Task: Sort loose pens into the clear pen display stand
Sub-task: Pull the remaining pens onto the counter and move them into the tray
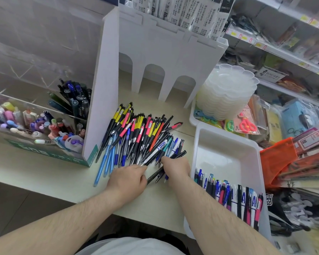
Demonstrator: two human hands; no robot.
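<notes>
A heap of loose pens [136, 137], black, yellow, pink, orange and blue, lies on the pale counter in front of the clear pen display stand [166, 57]. My left hand [127, 178] rests at the near edge of the heap, its fingers curled among the pens; what it grips is hidden. Just right of it, my right hand [176, 166] grips a bundle of dark and blue pens, whose ends stick out on both sides of the fist. The stand's arched front openings show nothing inside.
A white tray [226, 155] at the right holds a row of pens along its near end. A clear box [35, 115] of markers and dark pens stands at the left. Stacked plastic palettes [228, 92] and shop shelves fill the right.
</notes>
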